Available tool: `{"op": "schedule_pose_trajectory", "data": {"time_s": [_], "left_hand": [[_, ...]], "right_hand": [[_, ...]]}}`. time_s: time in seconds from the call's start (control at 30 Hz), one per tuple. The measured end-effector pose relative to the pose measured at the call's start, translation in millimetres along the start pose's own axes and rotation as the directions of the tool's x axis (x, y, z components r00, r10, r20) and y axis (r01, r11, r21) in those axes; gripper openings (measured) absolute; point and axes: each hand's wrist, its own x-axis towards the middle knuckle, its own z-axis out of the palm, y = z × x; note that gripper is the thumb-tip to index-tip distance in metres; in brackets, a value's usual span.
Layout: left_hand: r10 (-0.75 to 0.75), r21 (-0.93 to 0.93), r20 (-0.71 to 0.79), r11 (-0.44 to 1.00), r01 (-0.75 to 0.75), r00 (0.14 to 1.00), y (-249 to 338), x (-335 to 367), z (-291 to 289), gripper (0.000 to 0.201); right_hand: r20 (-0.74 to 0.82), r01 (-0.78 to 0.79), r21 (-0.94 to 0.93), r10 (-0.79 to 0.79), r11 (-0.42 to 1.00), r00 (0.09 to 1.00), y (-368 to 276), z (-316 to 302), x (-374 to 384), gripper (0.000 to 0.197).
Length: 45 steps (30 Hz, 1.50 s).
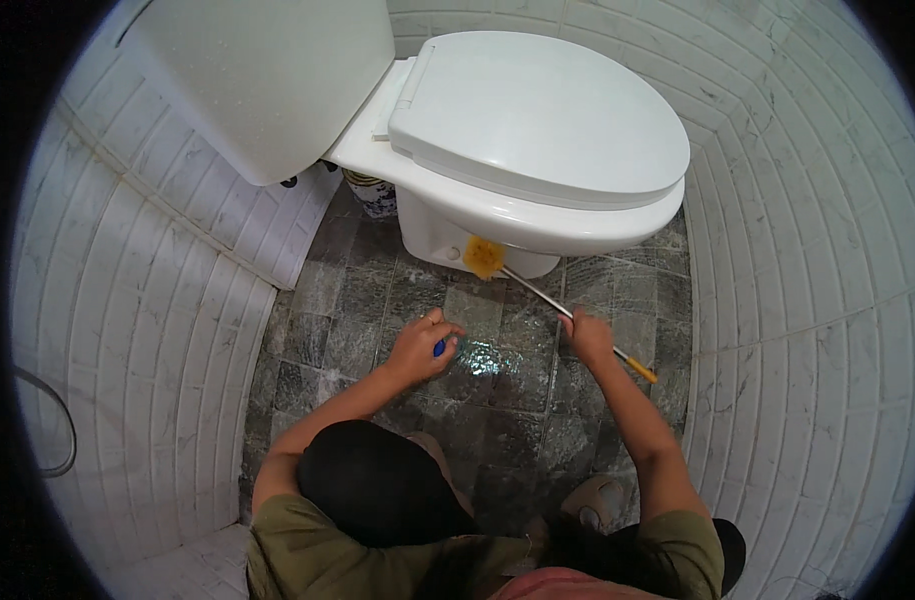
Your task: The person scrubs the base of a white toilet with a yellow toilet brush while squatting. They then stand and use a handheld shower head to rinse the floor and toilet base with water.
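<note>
My right hand point(587, 335) is closed round the metal handle of a toilet brush point(537, 293), whose grip end is orange. The brush's yellow bristle head point(483, 257) is at the lower side of the white toilet's base point(427, 228), seeming to touch it. Over the floor to the left, my left hand point(417, 347) is closed on a small blue object point(439, 348). Fingers cover most of it, so its kind cannot be made out. The toilet's white lid point(542, 115) is down.
The grey tiled floor point(517, 440) looks wet and shiny between my hands. White tiled walls point(787, 240) stand close on both sides. A patterned container point(372, 193) sits behind the toilet base, under the cistern point(267, 80). A thin hose point(69, 425) hangs at the left wall.
</note>
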Motion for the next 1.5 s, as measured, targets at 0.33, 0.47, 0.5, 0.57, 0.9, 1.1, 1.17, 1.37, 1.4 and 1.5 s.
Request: {"op": "schedule_pose_trajectory", "data": {"time_s": [0.33, 0.47, 0.5, 0.57, 0.9, 1.1, 1.17, 1.37, 1.4, 1.5], "left_hand": [[0.048, -0.005, -0.047, 0.999, -0.048, 0.998, -8, -6, 2, 0.014], [0.083, -0.05, -0.067, 0.995, -0.086, 0.994, -13, -2, 5, 0.016], [0.078, -0.067, -0.066, 0.994, -0.082, 0.995, -15, -1, 5, 0.016], [0.086, -0.063, -0.055, 0.994, -0.089, 0.995, -16, -1, 5, 0.017], [0.065, -0.052, -0.052, 0.996, -0.067, 0.997, -22, -6, 6, 0.016], [0.046, -0.07, -0.044, 0.996, -0.049, 0.998, -19, -1, 6, 0.016], [0.048, -0.065, -0.043, 0.997, -0.051, 0.998, -19, -2, 8, 0.016], [0.023, -0.076, -0.057, 0.997, -0.028, 0.998, -17, -9, 2, 0.017], [0.026, -0.077, -0.055, 0.997, -0.03, 0.998, -16, -6, 0, 0.018], [0.039, -0.095, -0.085, 0.994, -0.047, 0.996, -16, -2, 4, 0.018]], "right_hand": [[-0.06, 0.139, 0.16, -0.131, 0.977, 0.99, -99, -15, 33, 0.045], [-0.186, 0.188, 0.158, -0.157, 0.969, 0.97, -120, -18, 69, 0.043], [-0.175, 0.185, 0.14, -0.16, 0.973, 0.972, -119, -11, 73, 0.043], [-0.154, 0.176, 0.101, -0.159, 0.979, 0.975, -111, 4, 74, 0.045], [-0.121, 0.202, 0.036, -0.197, 0.979, 0.973, -124, -12, 73, 0.046], [-0.019, 0.225, 0.046, -0.224, 0.973, 0.974, -107, 11, 63, 0.047], [0.119, 0.293, -0.035, -0.287, 0.955, 0.951, -81, 32, 58, 0.048], [-0.012, 0.03, 0.166, -0.028, 0.986, 1.0, -115, -11, 51, 0.052], [0.003, 0.028, 0.154, -0.029, 0.988, 1.0, -112, -8, 51, 0.052], [0.047, 0.034, 0.12, -0.04, 0.992, 0.998, -99, 14, 41, 0.052]]}}
